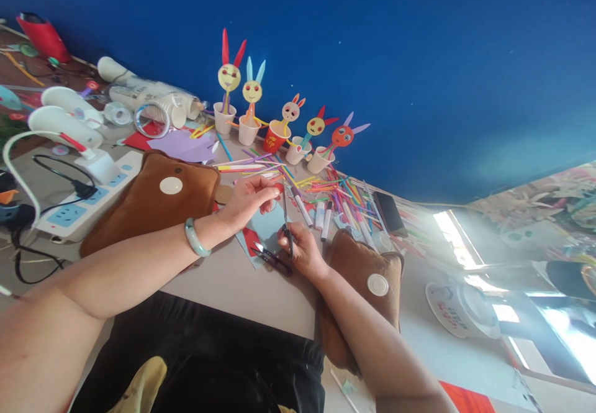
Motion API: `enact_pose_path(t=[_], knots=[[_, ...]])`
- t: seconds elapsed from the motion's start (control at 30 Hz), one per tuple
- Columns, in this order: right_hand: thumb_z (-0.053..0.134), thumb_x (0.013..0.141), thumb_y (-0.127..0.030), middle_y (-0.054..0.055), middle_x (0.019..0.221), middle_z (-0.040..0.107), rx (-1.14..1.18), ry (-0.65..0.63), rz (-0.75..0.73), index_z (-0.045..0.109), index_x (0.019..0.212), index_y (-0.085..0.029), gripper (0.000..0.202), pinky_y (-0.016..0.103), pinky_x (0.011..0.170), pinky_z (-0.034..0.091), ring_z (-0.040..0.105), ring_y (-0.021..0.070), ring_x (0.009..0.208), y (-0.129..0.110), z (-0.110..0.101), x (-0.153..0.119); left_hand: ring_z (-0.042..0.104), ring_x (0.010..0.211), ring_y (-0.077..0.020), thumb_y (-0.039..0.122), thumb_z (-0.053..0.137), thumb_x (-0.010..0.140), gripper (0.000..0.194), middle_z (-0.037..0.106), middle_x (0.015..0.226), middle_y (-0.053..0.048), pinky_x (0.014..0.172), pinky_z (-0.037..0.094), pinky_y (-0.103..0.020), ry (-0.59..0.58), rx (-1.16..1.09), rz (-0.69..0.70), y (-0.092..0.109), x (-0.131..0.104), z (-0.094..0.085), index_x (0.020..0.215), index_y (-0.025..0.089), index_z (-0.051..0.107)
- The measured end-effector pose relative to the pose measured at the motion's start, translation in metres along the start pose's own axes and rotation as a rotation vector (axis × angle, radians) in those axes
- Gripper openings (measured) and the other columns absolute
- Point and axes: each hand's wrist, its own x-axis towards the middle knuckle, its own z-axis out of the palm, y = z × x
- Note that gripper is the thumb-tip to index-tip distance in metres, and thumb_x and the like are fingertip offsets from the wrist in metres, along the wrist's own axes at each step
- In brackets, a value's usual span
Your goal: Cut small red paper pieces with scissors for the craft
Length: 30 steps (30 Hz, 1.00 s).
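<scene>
Between its fingertips my left hand (251,199) pinches a small red piece of paper (279,187). My right hand (303,250) is closed round the black handles of a pair of scissors (288,239), whose blades point up beside the red piece. Below the hands lie a light blue sheet of paper (266,225) and a red paper scrap (251,239). A pair of dark thread snips (274,260) rests on the table near my right hand. How far the scissor blades are apart is too small to tell.
Several paper cups with rabbit-faced figures (252,91) stand along the blue wall. Coloured pipe cleaners (321,183) and markers (326,220) lie before them. Brown plush pouches (153,199) flank my arms, with a power strip (88,199) at left and a phone (390,213) at right.
</scene>
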Motion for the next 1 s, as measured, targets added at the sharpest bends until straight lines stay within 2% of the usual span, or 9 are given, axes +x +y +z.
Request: enact_pose_path(t=[0.77,0.87,1.0], knots=[[0.045,0.082,-0.077,0.003,0.06,0.057,-0.021,-0.011,0.03,0.052,0.061,-0.02,0.061,0.033,0.069,0.04,0.049,0.0183,0.068,0.002,-0.0007,-0.0012,0.047,0.047,-0.0076,0.027,0.066,0.078,0.021,0.051,0.049,0.003,0.05,0.037,-0.022,0.01,0.009,-0.025,0.0038,-0.0016,0.001,0.064,0.017,0.055],[0.047,0.083,-0.074,0.003,0.061,0.058,-0.025,-0.005,0.035,0.053,0.062,-0.02,0.058,0.033,0.069,0.041,0.05,0.0185,0.069,0.0044,-0.0004,-0.0014,0.049,0.047,-0.0086,0.036,0.064,0.081,0.027,0.054,0.051,0.001,0.05,0.039,-0.023,0.019,0.013,-0.034,0.0014,-0.0018,0.0003,0.064,0.017,0.057],[0.048,0.083,-0.073,0.003,0.062,0.055,-0.005,0.004,0.039,0.053,0.063,-0.021,0.056,0.032,0.066,0.039,0.049,0.0185,0.068,0.0081,0.0002,-0.0012,0.052,0.048,-0.0102,0.055,0.052,0.087,0.044,0.061,0.058,-0.002,0.049,0.039,-0.024,0.079,-0.01,-0.015,-0.0015,0.0015,-0.0004,0.067,0.017,0.061]])
